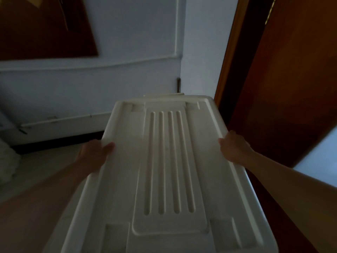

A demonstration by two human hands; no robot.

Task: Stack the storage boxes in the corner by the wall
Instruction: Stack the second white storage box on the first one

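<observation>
Box (164, 170): large white storage box, lid up, held between both hands in front of the person, far end pointing at the room corner.
Where: fills the lower middle of the head view; far edge sits close to where the two walls meet, just left of the door frame (226, 57).
Left hand (94, 154): on the box's left long edge, thumb lying over the lid rim, fingers hidden under or behind the side. Holds the box.
Right hand (233, 148): on the right long edge at about the same point along the length, fingers curled over the rim. Holds the box.
Grip reason: hands set opposite each other on the long sides, likely to keep a wide load level and steer it squarely toward the corner.
Support: cannot tell whether the box is carried clear or already rests on another box; a pale strip (164, 95) just beyond the far edge may be a second box or lid, the light is too dim to be sure.
Lid material: moulded plastic, matte, off-white, smooth.
Lid shape: rectangular, rounded corners, raised centre panel with four long parallel grooves; shallow square recesses near the corners, probably seats for stacking.
Walls (118, 83): pale painted plaster with thin white conduit running along and up.
Skirting (60, 141): dark band at the floor.
Door (291, 79): brown wood, glossy, open on the right.
Stage: judged as final approach or setting down in the corner.
</observation>
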